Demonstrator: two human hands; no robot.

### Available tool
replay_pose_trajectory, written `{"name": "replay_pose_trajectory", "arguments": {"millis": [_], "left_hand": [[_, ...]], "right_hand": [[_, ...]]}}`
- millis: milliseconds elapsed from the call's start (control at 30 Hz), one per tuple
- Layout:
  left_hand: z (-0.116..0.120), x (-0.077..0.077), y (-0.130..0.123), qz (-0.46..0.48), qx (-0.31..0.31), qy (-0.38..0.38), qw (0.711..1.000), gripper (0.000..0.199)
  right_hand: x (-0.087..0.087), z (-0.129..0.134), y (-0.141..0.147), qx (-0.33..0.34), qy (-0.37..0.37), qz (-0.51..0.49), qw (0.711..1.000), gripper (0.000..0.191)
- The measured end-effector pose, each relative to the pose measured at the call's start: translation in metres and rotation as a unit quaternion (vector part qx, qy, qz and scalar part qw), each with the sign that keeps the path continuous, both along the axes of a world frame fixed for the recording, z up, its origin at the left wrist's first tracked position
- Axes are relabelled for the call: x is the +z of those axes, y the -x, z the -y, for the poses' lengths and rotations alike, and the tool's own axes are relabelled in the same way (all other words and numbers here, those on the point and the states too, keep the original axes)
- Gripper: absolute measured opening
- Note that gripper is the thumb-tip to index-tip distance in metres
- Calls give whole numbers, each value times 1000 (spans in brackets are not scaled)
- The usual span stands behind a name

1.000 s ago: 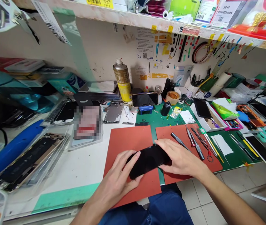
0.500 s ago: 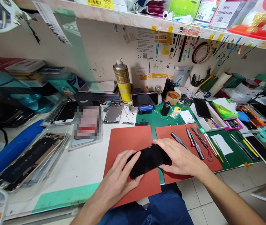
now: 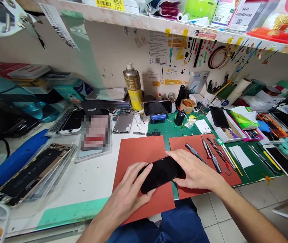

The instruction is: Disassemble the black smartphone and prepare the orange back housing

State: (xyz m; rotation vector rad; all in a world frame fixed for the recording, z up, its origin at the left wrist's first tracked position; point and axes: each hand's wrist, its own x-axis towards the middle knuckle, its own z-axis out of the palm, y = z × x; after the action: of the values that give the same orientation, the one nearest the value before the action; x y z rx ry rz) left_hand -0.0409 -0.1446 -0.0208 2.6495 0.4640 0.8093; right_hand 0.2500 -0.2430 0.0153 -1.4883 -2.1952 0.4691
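Observation:
A black smartphone point(image 3: 160, 174) lies slanted over the inner edge of the left red-brown mat point(image 3: 126, 152), its dark glossy face turned up. My left hand point(image 3: 131, 187) closes on its left end, with thumb at the near edge and fingers at the far edge. Around the right end, my right hand point(image 3: 192, 168) grips the phone in the same way, thumb below and fingers above. The underside of the phone is hidden. Just right of my right hand, a second red-brown mat point(image 3: 179, 143) bears a grey screwdriver point(image 3: 195, 152) and tweezers point(image 3: 216, 148).
A yellow spray can point(image 3: 134, 87) and a phone on a blue stand point(image 3: 158, 118) are at the back. Opened phones, one a long phone housing point(image 3: 32, 173), lie left. A white phone point(image 3: 282, 160) lies far right. A loaded shelf point(image 3: 139, 15) overhangs the bench.

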Motion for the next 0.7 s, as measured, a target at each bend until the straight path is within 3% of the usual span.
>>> {"name": "replay_pose_trajectory", "arguments": {"millis": [700], "left_hand": [[3,1,-1,-4,3,2,1000,81]], "right_hand": [[1,2,1,-8,11,0,1000,88]]}}
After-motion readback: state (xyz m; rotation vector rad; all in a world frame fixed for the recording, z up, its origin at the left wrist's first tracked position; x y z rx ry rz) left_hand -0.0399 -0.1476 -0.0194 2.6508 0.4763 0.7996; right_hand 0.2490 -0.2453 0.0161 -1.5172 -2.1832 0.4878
